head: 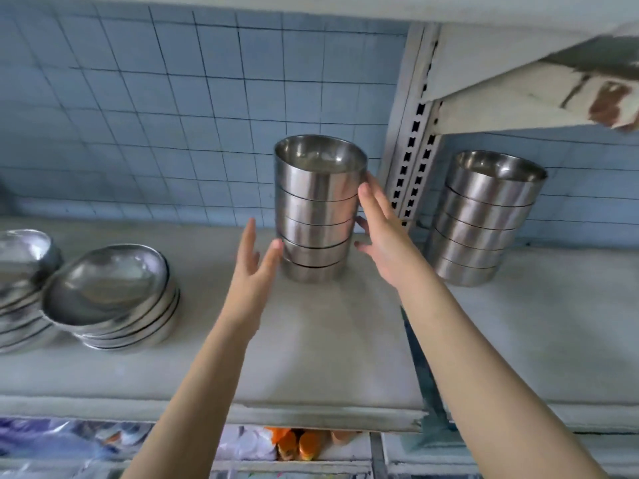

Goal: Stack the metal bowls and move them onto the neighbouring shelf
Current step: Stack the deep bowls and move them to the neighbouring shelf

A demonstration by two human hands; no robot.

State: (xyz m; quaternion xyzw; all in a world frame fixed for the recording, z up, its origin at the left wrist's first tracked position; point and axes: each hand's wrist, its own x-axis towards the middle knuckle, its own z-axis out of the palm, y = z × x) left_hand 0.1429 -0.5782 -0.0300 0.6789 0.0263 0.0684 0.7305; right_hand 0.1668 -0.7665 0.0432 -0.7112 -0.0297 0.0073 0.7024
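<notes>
A tall stack of several metal bowls (316,209) stands upright at the back right of the left shelf (311,340). My left hand (254,267) is open just left of the stack's base, its fingertips close to the lower bowls. My right hand (380,233) is open against the stack's right side, fingers spread along the bowls, the thumb low near the base. Neither hand grips the stack. A second stack of several metal bowls (484,219) stands on the neighbouring right shelf (553,323).
Two piles of wider, shallow metal bowls (114,299) lean at the left of the left shelf. A slotted metal upright (413,133) divides the two shelves. A higher shelf (518,74) overhangs the right bay. Packaged goods (294,444) lie on the level below.
</notes>
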